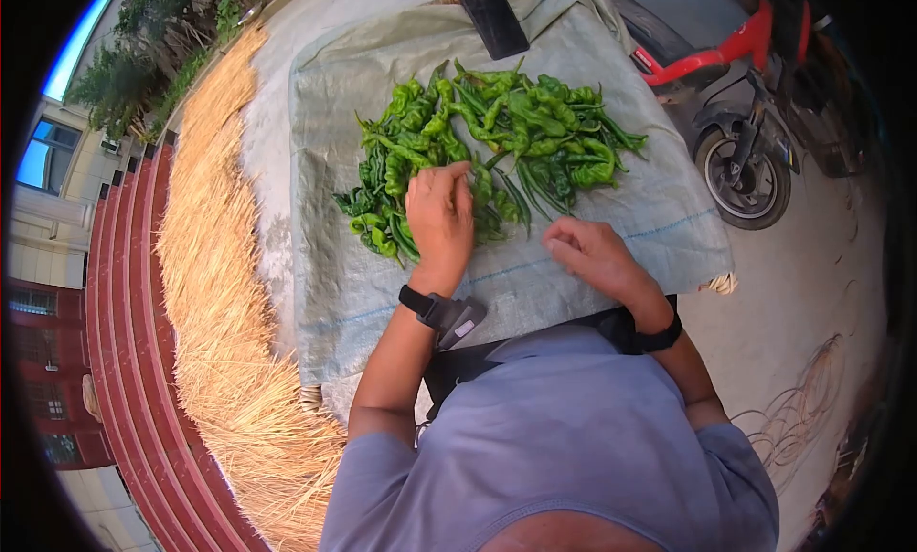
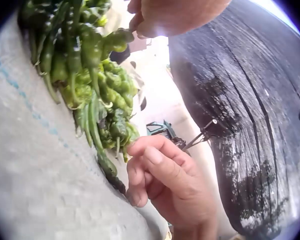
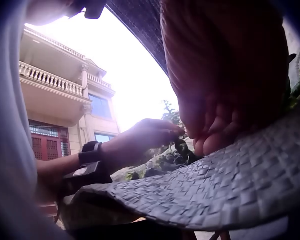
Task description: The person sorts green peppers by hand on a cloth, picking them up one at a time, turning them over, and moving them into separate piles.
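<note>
Green peppers (image 1: 535,122) lie in a broad pile on a pale woven sheet (image 1: 325,294). At the pile's near left part is my left hand (image 1: 439,218), fingers bent down. In the left wrist view the left hand (image 2: 182,15) is cropped by the top edge, its fingertips at the end of a green pepper (image 2: 117,41), which they seem to pinch. My right hand (image 1: 597,261) hovers right of the pile's near edge, fingers loosely curled. The left wrist view shows the right hand (image 2: 170,180) with nothing visible in it; the right wrist view has it dark and close (image 3: 225,75).
A black phone (image 1: 493,19) lies at the sheet's far edge. To the right stand a red scooter (image 1: 707,65) and, lower down, loose coiled strands (image 1: 802,409). Dry straw (image 1: 215,265) is spread along the left, beside red steps (image 1: 129,313).
</note>
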`<state>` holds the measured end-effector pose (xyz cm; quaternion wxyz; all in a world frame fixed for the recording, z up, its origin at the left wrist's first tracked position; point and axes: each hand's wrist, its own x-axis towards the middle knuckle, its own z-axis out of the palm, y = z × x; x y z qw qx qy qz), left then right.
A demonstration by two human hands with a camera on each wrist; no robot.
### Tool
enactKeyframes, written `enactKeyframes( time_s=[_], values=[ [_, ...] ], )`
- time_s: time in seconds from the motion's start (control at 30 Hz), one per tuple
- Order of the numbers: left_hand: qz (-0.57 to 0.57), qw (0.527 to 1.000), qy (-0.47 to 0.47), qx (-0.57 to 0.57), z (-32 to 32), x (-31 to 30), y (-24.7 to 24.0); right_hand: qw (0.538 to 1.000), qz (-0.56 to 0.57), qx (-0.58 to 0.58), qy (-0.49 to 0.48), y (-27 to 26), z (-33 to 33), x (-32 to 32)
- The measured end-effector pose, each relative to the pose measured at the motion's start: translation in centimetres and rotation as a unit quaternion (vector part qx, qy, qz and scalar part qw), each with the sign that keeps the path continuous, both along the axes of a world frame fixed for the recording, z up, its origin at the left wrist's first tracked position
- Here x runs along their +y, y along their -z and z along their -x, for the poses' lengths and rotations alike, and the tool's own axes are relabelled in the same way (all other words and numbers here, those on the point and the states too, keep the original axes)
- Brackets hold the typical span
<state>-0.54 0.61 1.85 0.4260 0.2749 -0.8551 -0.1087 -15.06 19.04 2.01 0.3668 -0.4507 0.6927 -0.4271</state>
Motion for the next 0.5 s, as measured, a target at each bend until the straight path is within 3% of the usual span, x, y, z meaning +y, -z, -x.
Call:
enactKeyframes(
  time_s=[0.03, 0.1, 0.17, 0.27, 0.3, 0.4, 0.5],
  values=[
    [-0.067, 0.996, 0.019, 0.052, 0.0, 1.1, -1.4, 0.999, -0.007, -0.035, 0.004, -0.3, -0.1, -0.2],
    [-0.074, 0.992, 0.082, 0.064, 0.1, 2.7, -2.9, 0.994, -0.024, -0.104, 0.009, -1.1, -0.3, -0.8],
    [-0.107, 0.980, 0.153, 0.063, 0.1, 3.9, -2.7, 0.986, 0.053, -0.156, 0.036, -0.9, -1.4, -1.4],
    [-0.088, 0.956, 0.279, -0.021, 0.1, 5.0, -3.0, 0.990, 0.137, -0.033, 0.015, 0.9, -1.5, -1.7],
    [-0.092, 0.951, 0.296, -0.003, 0.2, 5.3, -3.4, 0.987, 0.158, 0.042, -0.001, 0.9, -1.5, -1.7],
    [-0.131, 0.944, 0.303, 0.022, 0.2, 6.1, -4.3, 0.988, 0.080, -0.128, 0.012, -0.3, -1.3, -1.1],
    [-0.257, 0.932, 0.257, -0.016, -0.3, 5.8, -4.7, 0.974, 0.081, -0.210, 0.006, -1.0, -0.5, -0.8]
  ],
)
